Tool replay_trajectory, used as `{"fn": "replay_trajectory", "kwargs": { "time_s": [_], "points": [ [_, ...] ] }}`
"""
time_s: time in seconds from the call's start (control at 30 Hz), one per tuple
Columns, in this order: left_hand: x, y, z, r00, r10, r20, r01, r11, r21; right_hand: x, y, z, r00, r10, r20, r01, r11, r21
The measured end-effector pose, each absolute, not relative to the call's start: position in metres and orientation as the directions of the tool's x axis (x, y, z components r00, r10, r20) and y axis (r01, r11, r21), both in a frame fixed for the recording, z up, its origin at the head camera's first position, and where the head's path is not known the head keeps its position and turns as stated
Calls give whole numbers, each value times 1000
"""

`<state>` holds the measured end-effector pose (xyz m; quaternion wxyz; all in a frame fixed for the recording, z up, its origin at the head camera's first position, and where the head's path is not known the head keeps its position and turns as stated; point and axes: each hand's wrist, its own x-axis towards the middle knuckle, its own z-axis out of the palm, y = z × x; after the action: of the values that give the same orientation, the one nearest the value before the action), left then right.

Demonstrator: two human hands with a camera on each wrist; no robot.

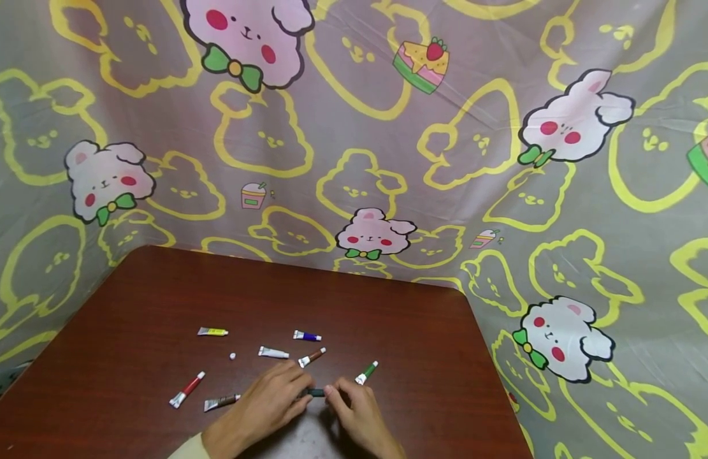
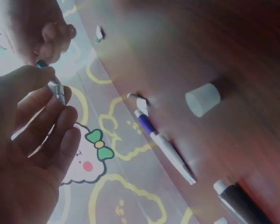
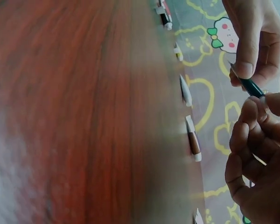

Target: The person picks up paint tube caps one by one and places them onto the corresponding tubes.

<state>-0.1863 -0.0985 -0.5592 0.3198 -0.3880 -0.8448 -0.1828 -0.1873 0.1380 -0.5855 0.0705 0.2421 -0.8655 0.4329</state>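
Free passage on table (image 1: 445,382) right of hands (image 1: 276,396) (image 1: 358,408); white tube (image 1: 273,352), green tube (image 1: 368,372) block ahead.

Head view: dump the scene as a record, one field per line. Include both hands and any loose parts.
held item: dark green tube
left hand: pinches the tube's silver end
right hand: pinches its other end
loose tubes: red tube, yellow tube, white tube, purple tube, brown tube, bright green tube, dark brown tube
loose part: white cap, left of the white tube
surface: red-brown table
backdrop: rabbit-print curtain
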Motion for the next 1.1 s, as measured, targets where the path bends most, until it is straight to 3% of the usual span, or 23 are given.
{"fn": "replay_trajectory", "kwargs": {
  "time_s": [0.23, 0.43, 0.63, 0.87, 1.1],
  "points": [
    [-187, -95, -559, -480, 540, 691, 779, 625, 52, -188, 138, -583, -907, -323, 270, -402, 474, -783],
    [-187, -95, -560, -504, 532, 681, 767, 638, 69, -190, 143, -584, -841, -361, 404, -530, 395, -750],
    [-187, -94, -558, -508, 530, 679, 763, 643, 70, -189, 146, -584, -794, -339, 504, -607, 469, -641],
    [-186, -93, -562, -505, 557, 660, 774, 630, 60, -185, 146, -582, -841, -279, 463, -537, 531, -656],
    [-185, -93, -564, -517, 565, 643, 778, 623, 78, -185, 149, -587, -831, -290, 475, -553, 526, -646]
  ]
}}
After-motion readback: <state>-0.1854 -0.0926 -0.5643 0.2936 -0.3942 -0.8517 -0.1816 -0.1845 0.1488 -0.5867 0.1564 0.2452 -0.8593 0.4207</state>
